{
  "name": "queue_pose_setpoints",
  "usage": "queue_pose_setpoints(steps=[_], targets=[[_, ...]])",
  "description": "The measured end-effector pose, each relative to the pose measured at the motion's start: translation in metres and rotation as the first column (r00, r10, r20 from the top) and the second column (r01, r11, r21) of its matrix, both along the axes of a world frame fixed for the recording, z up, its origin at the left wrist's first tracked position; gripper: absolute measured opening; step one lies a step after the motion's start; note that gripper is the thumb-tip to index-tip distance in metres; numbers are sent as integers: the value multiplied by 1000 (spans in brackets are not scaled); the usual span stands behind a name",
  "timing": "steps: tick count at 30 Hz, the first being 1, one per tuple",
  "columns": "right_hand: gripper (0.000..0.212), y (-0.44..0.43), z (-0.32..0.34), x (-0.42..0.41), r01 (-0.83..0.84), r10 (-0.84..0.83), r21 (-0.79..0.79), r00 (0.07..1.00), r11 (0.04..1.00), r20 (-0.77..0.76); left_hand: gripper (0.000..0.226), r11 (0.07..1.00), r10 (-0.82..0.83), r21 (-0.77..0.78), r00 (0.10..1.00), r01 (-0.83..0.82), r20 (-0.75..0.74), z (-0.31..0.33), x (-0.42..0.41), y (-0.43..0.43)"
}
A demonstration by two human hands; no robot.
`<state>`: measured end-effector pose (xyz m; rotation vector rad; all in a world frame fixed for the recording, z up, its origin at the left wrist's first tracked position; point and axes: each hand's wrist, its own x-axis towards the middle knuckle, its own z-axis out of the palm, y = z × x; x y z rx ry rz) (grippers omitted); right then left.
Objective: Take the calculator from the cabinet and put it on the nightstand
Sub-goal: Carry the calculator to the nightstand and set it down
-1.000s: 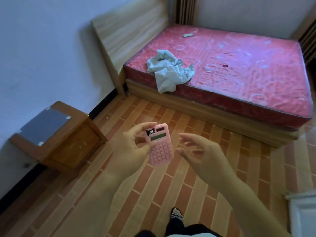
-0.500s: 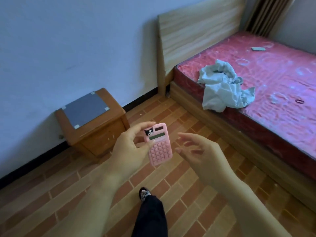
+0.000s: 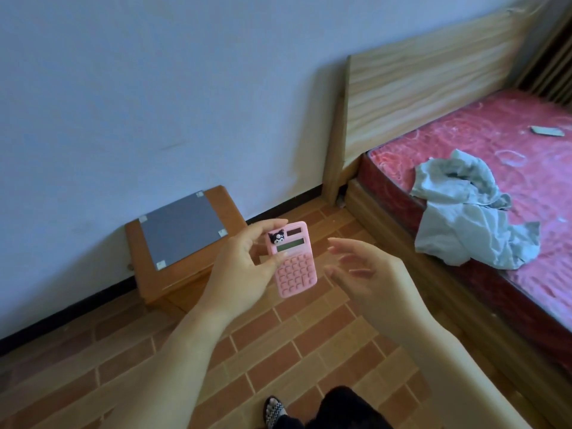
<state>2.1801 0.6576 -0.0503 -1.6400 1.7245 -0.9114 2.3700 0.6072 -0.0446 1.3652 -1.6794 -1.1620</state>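
Note:
My left hand [image 3: 240, 267] holds a pink calculator [image 3: 294, 267] by its left edge, thumb on the face and fingers behind; a small black cartoon head decorates its top left corner. The calculator hangs upright in the air in front of me. My right hand [image 3: 368, 274] hovers just right of it, fingers spread and curled, not touching. The wooden nightstand [image 3: 223, 199] stands against the wall behind and to the left of the calculator, with a grey glass panel [image 3: 181, 229] on its top.
A bed with a red mattress [image 3: 495, 144] and a wooden headboard [image 3: 411, 78] fills the right side. A crumpled pale cloth [image 3: 464, 212] lies on the mattress edge, a small flat object [image 3: 546, 130] farther back. Brick-pattern floor [image 3: 278, 351] below; my sandalled foot [image 3: 274, 411].
The view has swung left and closer: the nightstand has come nearer the centre, the bed has slid right. Both hands keep the same pose around the calculator.

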Motion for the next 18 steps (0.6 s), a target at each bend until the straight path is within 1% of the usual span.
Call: queue_pose_setpoints(steps=[4, 8, 12, 18], targets=[[42, -57, -8, -1, -62, 63, 25, 998, 998, -14, 39, 998, 43, 38, 999, -43, -1, -11, 0, -46], [43, -127, -19, 1, -175, 175, 53, 985, 983, 1, 37, 989, 141, 48, 989, -143, 45, -14, 1, -92], [40, -202, -23, 1, -310, 308, 67, 950, 948, 42, 38, 955, 288, 49, 954, -293, 87, -13, 5, -139], [40, -292, -32, 10, -460, 457, 80, 888, 884, 54, 43, 889, 442, 81, 891, -450, 100, -21, 11, -197]])
